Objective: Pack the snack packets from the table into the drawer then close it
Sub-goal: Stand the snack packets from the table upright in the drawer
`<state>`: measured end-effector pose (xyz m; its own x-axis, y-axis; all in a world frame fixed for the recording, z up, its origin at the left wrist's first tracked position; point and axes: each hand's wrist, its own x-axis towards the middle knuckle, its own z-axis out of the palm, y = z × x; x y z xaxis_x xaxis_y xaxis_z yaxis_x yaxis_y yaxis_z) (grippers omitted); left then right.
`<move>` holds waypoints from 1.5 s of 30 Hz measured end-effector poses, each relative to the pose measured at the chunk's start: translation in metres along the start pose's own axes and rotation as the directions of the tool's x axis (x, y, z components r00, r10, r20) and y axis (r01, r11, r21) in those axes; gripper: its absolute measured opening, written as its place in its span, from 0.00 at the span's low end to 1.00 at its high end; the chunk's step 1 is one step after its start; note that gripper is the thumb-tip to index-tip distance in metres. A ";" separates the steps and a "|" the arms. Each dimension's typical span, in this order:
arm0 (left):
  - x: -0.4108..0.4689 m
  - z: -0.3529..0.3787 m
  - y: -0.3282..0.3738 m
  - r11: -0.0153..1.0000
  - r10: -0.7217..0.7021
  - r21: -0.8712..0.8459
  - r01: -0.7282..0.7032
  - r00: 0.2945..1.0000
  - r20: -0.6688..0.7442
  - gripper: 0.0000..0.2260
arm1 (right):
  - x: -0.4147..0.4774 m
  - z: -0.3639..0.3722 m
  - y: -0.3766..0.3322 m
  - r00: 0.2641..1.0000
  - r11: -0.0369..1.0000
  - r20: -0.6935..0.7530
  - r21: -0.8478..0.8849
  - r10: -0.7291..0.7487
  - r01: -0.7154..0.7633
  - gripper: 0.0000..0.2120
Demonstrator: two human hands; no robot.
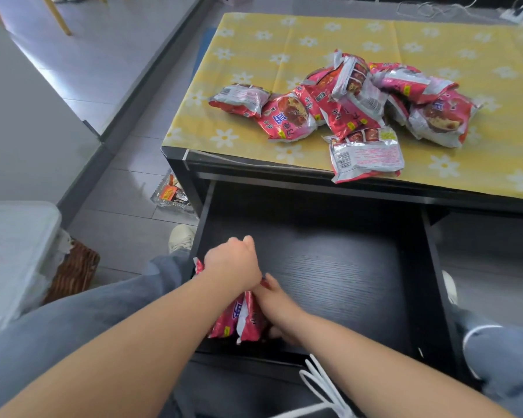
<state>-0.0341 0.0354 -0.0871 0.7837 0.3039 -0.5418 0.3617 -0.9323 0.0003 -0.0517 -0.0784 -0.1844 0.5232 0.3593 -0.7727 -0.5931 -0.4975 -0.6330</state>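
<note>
table [175, 156]: black, covered by yellow flowered cloth [314, 34] | on cloth: heaped snack packets [354, 98], lone packet [366, 155] overhanging near edge | drawer [344, 267]: open, upright packets [239, 321] in near-left corner

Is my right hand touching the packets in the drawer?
Touching. The head view shows the right hand lying against the side of the packets in the drawer, with no gap.

Grey tiled floor [127, 182], daylit at upper left. Black low table [178, 164] under yellow daisy-print cloth [314, 34]. Brown wicker basket [76, 270] at left. Pale wooden chair legs [58, 16] beyond.
</note>
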 end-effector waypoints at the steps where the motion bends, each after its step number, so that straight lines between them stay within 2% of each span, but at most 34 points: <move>1: 0.002 -0.005 0.000 1.000 -0.004 -0.024 0.004 1.000 -0.023 0.19 | -0.001 0.007 -0.002 0.998 0.999 0.055 0.047 0.013 -0.016 0.42; 3: 0.006 -0.012 -0.003 0.996 -0.002 -0.090 -0.003 0.999 -0.053 0.20 | 0.001 0.022 -0.004 0.997 0.998 0.078 0.064 0.022 -0.027 0.44; 5: 0.009 -0.016 -0.008 0.991 0.009 -0.133 -0.017 0.998 -0.054 0.23 | 0.004 0.035 -0.003 0.999 0.999 0.035 0.030 0.011 -0.012 0.48; 9: 0.010 -0.016 -0.012 0.992 0.028 -0.123 -0.031 0.999 -0.026 0.26 | 0.003 0.038 -0.002 0.998 1.000 0.058 0.013 0.006 -0.006 0.58; 14: 0.009 -0.013 -0.010 0.985 0.072 -0.149 -0.082 0.995 -0.074 0.27 | 0.000 0.027 -0.005 0.994 0.999 0.103 0.045 -0.027 0.022 0.60; 18: 0.004 -0.010 -0.008 0.968 0.139 -0.175 -0.178 0.967 -0.212 0.29 | -0.005 0.006 -0.008 0.992 0.986 0.049 -0.113 -0.118 0.123 0.52; 20: 0.001 -0.010 -0.006 0.954 0.154 -0.210 -0.214 0.951 -0.267 0.29 | -0.011 -0.016 -0.012 0.985 0.950 -0.023 -0.269 -0.173 0.161 0.50; 22: 0.000 -0.009 -0.004 0.938 0.148 -0.261 -0.226 0.946 -0.288 0.29 | -0.020 -0.045 -0.022 0.970 0.871 -0.090 -0.465 -0.224 0.158 0.50; 24: -0.003 -0.007 -0.004 0.917 0.137 -0.325 -0.230 0.949 -0.285 0.29 | -0.033 -0.079 -0.039 0.917 0.756 -0.154 -0.623 -0.367 0.198 0.46; 27: -0.003 -0.004 -0.007 0.902 0.122 -0.369 -0.225 0.951 -0.283 0.29 | -0.051 -0.123 -0.072 0.797 0.593 -0.194 -0.769 -0.572 0.238 0.39; 30: 0.001 -0.006 -0.005 0.877 0.121 -0.411 -0.250 0.942 -0.313 0.28 | -0.065 -0.164 -0.105 0.604 0.490 -0.259 -0.835 -0.753 0.252 0.32; 33: 0.008 -0.008 0.000 0.848 0.132 -0.451 -0.280 0.934 -0.332 0.28 | -0.065 -0.200 -0.131 0.406 0.355 -0.268 -0.922 -0.874 0.156 0.31; 34: 0.009 -0.007 0.001 0.840 0.138 -0.461 -0.287 0.934 -0.331 0.28 | -0.061 -0.210 -0.137 0.399 0.310 -0.244 -0.944 -0.884 0.109 0.32; 35: 0.009 -0.005 0.002 0.834 0.145 -0.467 -0.295 0.933 -0.330 0.28 | -0.058 -0.220 -0.140 0.440 0.279 -0.223 -0.958 -0.870 0.067 0.36; 37: 0.012 -0.007 0.006 0.828 0.165 -0.464 -0.313 0.928 -0.333 0.27 | -0.047 -0.239 -0.145 0.580 0.230 -0.190 -0.973 -0.792 -0.005 0.43; 39: 0.014 -0.017 0.009 0.816 0.174 -0.468 -0.339 0.917 -0.360 0.26 | -0.036 -0.251 -0.143 0.660 0.166 -0.154 -0.985 -0.736 -0.045 0.47; 41: 0.024 -0.035 0.015 0.809 0.176 -0.458 -0.369 0.895 -0.411 0.26 | -0.027 -0.256 -0.142 0.669 0.177 -0.142 -0.984 -0.730 -0.016 0.46; 45: 0.056 -0.090 0.032 0.827 0.151 -0.375 -0.420 0.807 -0.570 0.26 | -0.015 -0.253 -0.142 0.636 0.243 -0.152 -0.968 -0.756 0.058 0.41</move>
<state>0.0667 0.0400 -0.0418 0.9754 0.2163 0.0419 0.1595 -0.8247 0.5426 0.1800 -0.2129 -0.0709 0.8744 0.4852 -0.0057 0.4787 -0.8645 -0.1535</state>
